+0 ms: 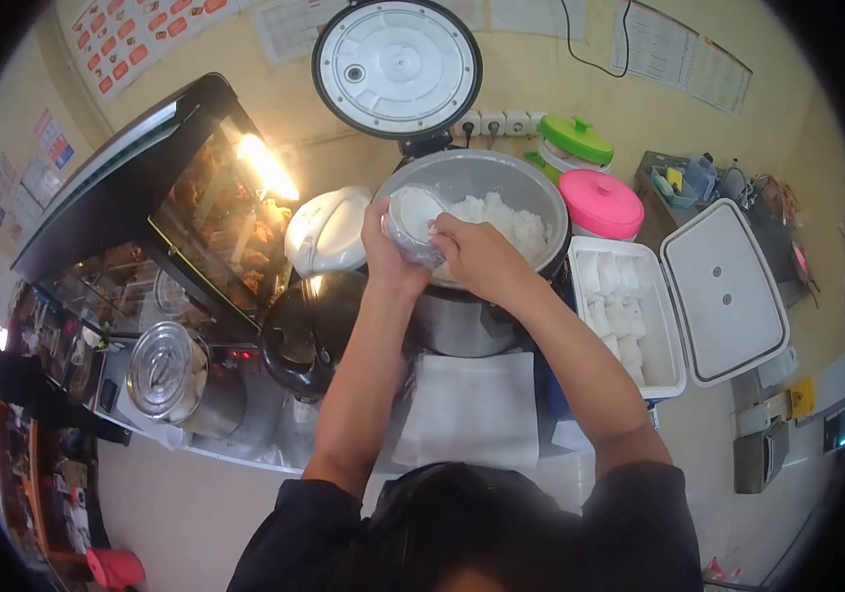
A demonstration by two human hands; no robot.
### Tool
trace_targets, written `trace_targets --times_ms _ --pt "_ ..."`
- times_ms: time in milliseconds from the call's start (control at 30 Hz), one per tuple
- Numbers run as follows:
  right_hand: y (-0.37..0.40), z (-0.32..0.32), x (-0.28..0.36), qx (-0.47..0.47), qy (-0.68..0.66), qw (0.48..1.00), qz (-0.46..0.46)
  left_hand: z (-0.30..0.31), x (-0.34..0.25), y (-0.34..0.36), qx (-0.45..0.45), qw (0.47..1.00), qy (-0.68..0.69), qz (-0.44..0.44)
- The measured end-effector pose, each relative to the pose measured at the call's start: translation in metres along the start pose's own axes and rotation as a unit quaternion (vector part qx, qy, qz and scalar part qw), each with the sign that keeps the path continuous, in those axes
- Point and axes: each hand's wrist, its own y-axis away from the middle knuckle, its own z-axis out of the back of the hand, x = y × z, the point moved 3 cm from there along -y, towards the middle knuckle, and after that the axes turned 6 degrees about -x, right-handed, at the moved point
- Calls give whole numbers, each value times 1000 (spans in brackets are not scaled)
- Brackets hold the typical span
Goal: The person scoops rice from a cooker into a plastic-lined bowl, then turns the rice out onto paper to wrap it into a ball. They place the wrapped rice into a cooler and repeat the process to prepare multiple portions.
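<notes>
Over the mouth of a large open rice cooker (pixel 403 168), both hands are together on a small round bowl (pixel 411 215). It looks clear or shiny, is tilted, and has something white inside. My left hand (pixel 389 255) wraps around its left side and underside. My right hand (pixel 482 257) is closed at its right edge, with thumb and fingertips at the rim. White rice (pixel 506 225) is heaped in the cooker behind and right of my hands. Below the cooker, nearer to me, lies a stack of white paper sheets (pixel 472 409).
The cooker's raised lid (pixel 398 69) stands at the back. To the right, an open cooler box (pixel 667 345) holds white packets. Pink (pixel 600 202) and green (pixel 577 140) lidded containers stand behind it. Left are a lit display case (pixel 220 217), a black pot (pixel 309 331) and a steel pot (pixel 215 405).
</notes>
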Motion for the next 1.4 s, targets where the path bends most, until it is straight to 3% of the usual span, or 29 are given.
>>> trace_targets --times_ms 33,100,233,333,433,533,567,633,667,700,800,833,900,933,1000,1067,1100,1167,1233,1300,1400 --pt "-3 1 -2 29 -12 999 17 -7 -3 12 -31 999 -21 -13" --pt "-13 10 -6 97 -34 993 56 8 -9 13 9 998 -55 2" --pt "-15 5 23 44 -30 998 33 11 -6 8 36 999 -8 -9" --pt "-32 14 27 144 -2 988 49 30 -15 20 20 999 -23 -35" --pt "-60 71 38 -15 103 991 89 42 -33 72 -141 986 -9 -88" --pt "-54 86 29 -165 95 980 58 82 -52 120 -120 983 -19 -135" --pt "-57 85 26 -211 82 972 59 87 -53 142 -152 974 -1 -169" --pt "-65 13 -92 -94 238 959 121 115 -54 186 -213 957 -26 -197" --pt "-43 -16 -123 52 388 916 86 133 -52 207 -252 945 -53 -199" --pt "-24 -31 -140 192 522 830 48 151 -51 227 -283 936 -70 -197" --pt "-66 -8 -102 72 344 909 223 203 -43 286 -344 917 -37 -200" --pt "-82 7 -88 113 223 954 167 219 -39 305 -348 920 1 -180" --pt "-115 38 -56 189 -27 981 42 249 -30 336 -361 923 36 -130" --pt "-118 40 -58 195 -36 980 17 260 -30 346 -381 914 47 -129" --pt "-115 3 -106 177 135 974 41 277 -20 360 -423 895 77 -118" --pt "-86 -30 -170 256 428 866 36 296 -16 374 -452 878 105 -117" --pt "-85 -34 -173 277 456 845 35 299 -21 370 -444 878 120 -131" --pt "-99 -34 -160 273 342 899 16 302 -22 371 -443 876 128 -139" --pt "-105 -36 -152 281 282 917 -37 318 -24 375 -436 884 61 -153" --pt "-109 -41 -128 274 301 909 -90 320 -32 370 -414 894 62 -158" --pt "-97 -50 -101 257 471 844 -12 327 -43 360 -360 917 121 -122"
